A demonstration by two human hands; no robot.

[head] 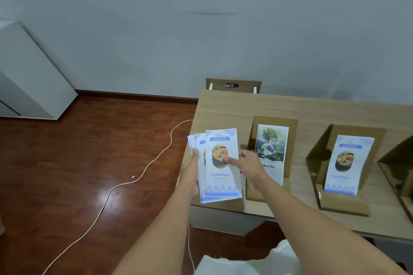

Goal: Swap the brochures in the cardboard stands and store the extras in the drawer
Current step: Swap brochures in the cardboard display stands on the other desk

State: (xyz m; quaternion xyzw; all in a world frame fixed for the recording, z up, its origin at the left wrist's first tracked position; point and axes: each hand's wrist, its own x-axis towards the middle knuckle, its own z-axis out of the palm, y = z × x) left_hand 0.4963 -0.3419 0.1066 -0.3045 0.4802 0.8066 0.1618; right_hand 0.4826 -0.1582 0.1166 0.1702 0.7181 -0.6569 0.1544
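Observation:
My left hand (191,174) holds a fanned stack of blue-and-white food brochures (220,185) upright over the desk's left end. My right hand (248,163) pinches the front brochure of that stack, thumb on its picture. Behind my right hand a cardboard stand (290,127) holds a tree-and-globe brochure (271,140). A second cardboard stand (348,204) to the right holds one blue food brochure (348,163). No drawer front shows.
The wooden desk (290,105) stands against a pale wall. Part of a third cardboard stand (400,163) shows at the right edge. A white cable (138,178) snakes over the dark wood floor. A white cabinet (29,78) stands at the left.

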